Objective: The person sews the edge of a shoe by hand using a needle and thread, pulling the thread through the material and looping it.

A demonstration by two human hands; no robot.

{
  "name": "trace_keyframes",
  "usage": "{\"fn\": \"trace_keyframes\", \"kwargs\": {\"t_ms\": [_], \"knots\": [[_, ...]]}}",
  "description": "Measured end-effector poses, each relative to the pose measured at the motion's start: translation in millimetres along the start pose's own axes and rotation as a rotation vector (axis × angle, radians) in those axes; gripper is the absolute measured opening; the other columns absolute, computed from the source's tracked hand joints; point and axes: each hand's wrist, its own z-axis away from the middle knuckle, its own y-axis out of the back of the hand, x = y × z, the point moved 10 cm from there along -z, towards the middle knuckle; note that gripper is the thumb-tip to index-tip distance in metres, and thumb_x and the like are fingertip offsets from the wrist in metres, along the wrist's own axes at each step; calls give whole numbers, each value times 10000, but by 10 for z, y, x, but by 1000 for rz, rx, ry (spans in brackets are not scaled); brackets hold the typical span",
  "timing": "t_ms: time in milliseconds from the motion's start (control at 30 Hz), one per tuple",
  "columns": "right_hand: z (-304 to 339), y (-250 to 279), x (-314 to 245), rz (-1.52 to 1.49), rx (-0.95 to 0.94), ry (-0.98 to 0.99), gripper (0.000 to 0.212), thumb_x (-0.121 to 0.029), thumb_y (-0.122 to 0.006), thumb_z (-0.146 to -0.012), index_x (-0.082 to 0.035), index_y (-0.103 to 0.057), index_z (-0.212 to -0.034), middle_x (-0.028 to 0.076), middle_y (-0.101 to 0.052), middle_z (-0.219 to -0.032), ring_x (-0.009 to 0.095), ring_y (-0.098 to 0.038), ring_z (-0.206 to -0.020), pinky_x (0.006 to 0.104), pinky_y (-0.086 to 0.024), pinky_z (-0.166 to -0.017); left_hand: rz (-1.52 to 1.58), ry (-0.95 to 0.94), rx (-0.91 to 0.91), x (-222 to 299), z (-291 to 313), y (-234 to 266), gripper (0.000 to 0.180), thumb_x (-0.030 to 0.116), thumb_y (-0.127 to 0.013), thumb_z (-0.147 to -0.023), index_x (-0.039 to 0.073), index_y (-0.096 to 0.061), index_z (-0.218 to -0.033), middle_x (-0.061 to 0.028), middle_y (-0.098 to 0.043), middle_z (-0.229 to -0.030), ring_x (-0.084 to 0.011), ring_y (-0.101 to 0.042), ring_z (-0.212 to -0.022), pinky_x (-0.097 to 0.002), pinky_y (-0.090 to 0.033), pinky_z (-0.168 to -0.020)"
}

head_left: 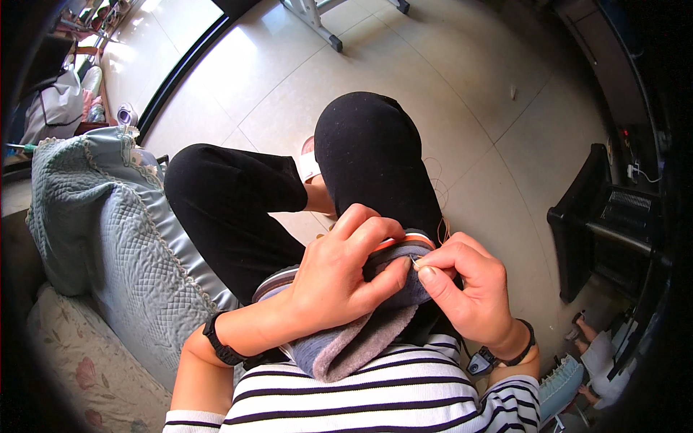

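Note:
A soft grey fabric piece, which looks like a slipper (326,348), lies across my lap; it has a fuzzy pinkish-grey lining and a striped edge with an orange line. My left hand (328,270) is closed on its upper part, thumb on the near side and fingers over the far edge. Beside it, my right hand (469,289) pinches thumb and forefinger together at the fabric's edge. A thin needle-like sliver (413,258) shows at those fingertips, though most of it is hidden. Orange thread (443,229) loops loosely just beyond the right hand.
My black-trousered knees (368,137) rise ahead. A pale blue quilted cover (137,238) drapes the seat at left. On the right stands a black slatted piece of furniture (577,224); a person in white (599,361) is at the lower right. White metal legs (312,18) stand on the tiled floor (462,79).

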Motion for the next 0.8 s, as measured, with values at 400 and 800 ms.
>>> {"fn": "trace_keyframes", "kwargs": {"t_ms": [400, 800], "knots": [[2, 39, -72, 68, 7, 69, 54, 1, -655, -788, -4, -630, -836, 89, -567, -715, 200, -521, -628, 307, -428, -557, 7, 11, -5, 5, 2, -13, 222, 177, -647, -809, 44, -597, -979, -114, -552, -899, -299, -620, -667, -372, -509, -569], [15, -5, -136, 187, 60, 149, 106, -2, -666, -779, -14, -619, -874, 116, -583, -755, 273, -541, -671, 354, -447, -613, -42, -25, 19, 60, 39, -4, 241, 161, -647, -794, 37, -587, -992, -120, -550, -904, -300, -615, -694, -375, -506, -588]]}}
